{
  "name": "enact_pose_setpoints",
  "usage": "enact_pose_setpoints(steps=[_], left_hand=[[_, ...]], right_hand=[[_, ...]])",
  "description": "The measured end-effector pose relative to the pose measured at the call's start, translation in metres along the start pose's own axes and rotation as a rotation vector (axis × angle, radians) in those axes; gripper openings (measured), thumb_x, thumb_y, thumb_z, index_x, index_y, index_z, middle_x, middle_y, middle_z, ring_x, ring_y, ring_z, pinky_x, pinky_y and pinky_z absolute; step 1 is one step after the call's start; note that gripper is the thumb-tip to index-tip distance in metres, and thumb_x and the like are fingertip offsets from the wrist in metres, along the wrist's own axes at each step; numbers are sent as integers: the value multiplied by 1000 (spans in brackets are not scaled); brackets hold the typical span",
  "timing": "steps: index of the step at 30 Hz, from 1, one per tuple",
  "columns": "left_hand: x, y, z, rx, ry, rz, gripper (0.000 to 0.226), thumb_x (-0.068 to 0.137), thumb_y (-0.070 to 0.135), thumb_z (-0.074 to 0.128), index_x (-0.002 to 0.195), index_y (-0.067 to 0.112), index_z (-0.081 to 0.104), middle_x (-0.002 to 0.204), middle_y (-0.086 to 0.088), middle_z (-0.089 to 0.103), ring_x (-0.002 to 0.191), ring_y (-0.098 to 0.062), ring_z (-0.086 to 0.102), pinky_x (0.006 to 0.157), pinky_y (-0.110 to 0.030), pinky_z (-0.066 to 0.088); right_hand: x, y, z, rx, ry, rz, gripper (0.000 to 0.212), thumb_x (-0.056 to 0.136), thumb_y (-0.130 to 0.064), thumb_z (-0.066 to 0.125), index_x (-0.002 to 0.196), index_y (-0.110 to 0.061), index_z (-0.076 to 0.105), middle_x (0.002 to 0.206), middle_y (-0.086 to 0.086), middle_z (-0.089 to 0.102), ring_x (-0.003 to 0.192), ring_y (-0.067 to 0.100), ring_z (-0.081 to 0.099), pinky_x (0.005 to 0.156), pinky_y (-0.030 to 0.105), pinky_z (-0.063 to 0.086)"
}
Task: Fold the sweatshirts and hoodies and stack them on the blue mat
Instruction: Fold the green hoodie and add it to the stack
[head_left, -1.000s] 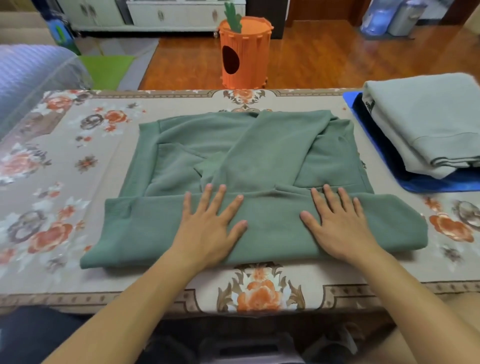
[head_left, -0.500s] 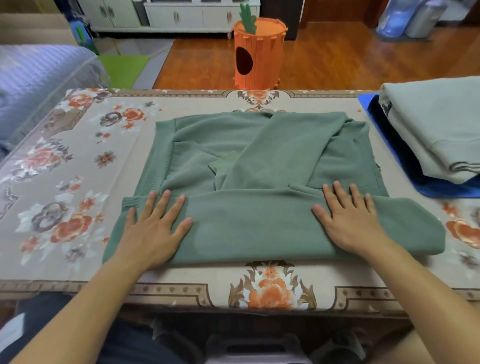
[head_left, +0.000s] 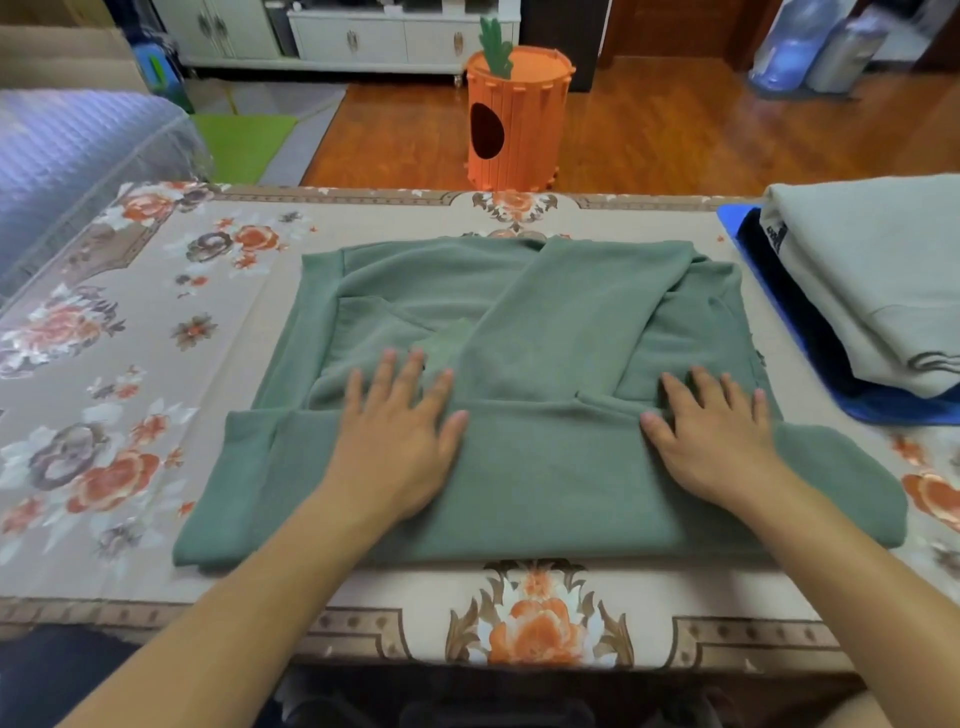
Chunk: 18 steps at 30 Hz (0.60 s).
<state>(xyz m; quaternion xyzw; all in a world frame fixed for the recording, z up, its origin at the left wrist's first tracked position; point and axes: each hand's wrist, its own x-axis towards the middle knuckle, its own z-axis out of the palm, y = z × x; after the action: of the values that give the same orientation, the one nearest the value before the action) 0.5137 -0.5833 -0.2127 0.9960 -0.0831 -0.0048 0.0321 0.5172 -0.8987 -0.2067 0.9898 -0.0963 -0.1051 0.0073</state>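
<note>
on the floral-patterned tabletop in front of you, the head view shows a soft sage-green fleece hoodie lying partly folded: sleeves crossed over the body, near edge turned up into a thick band. your left hand lies flat on that band left of centre, fingers straight and spread, grasping nothing. your right hand presses flat on the band's right part, fingers likewise released and spread.

at the right edge, the blue mat already carries a folded dark garment with a folded pale grey-green sweatshirt on top. so, judging by this, at least two pieces are stacked; the green hoodie wants more folds to bring it down to size, then a move onto the pile. no other unfolded clothes are in sight.

a small dark printed mark sits near the pale sweatshirt's corner, too blurred to read. no other writing shows.
</note>
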Motion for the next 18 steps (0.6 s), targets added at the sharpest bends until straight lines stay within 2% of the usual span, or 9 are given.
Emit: enact_pose_setpoints(steps=[2, 6, 11, 15, 18], left_hand=[[29, 9, 4, -32, -16, 56, 80, 89, 67, -2, 159, 35, 19, 169, -5, 9, 156, -28, 1, 124, -52, 4], [78, -16, 19, -43, -49, 25, 81, 87, 69, -5, 159, 39, 19, 169, -3, 14, 156, -25, 7, 125, -47, 8], [85, -24, 40, -105, -27, 6, 71, 92, 67, 0, 159, 44, 13, 169, 4, 13, 156, -18, 4, 126, -41, 2], [85, -27, 42, -97, -5, 7, 67, 94, 66, 0, 159, 46, 7, 169, 7, 9, 156, -15, 1, 126, -40, 1], [85, -27, 44, -109, 1, 15, 65, 96, 66, 2, 158, 47, 5, 169, 8, 7, 156, -14, -1, 126, -40, 1]], right_hand=[[12, -10, -17, 41, 67, -83, 63, 101, -56, 29, 156, -28, 20, 166, 6, 9, 152, 30, 6, 122, 50, 2], [54, -30, -45, 65, 102, -205, 61, 102, -53, 30, 157, -27, 19, 166, 7, 9, 152, 29, 4, 123, 46, 5], [173, -48, -60, 52, 157, -303, 54, 104, -40, 31, 154, -18, 30, 162, 11, 23, 149, 32, 18, 122, 47, 15], [256, -65, -63, 74, 139, -224, 54, 104, -44, 26, 150, -17, 36, 156, 10, 36, 143, 33, 31, 119, 47, 24], [269, -75, -36, 104, 152, -183, 58, 100, -49, 19, 144, -21, 44, 151, 8, 43, 139, 32, 38, 116, 47, 28]])
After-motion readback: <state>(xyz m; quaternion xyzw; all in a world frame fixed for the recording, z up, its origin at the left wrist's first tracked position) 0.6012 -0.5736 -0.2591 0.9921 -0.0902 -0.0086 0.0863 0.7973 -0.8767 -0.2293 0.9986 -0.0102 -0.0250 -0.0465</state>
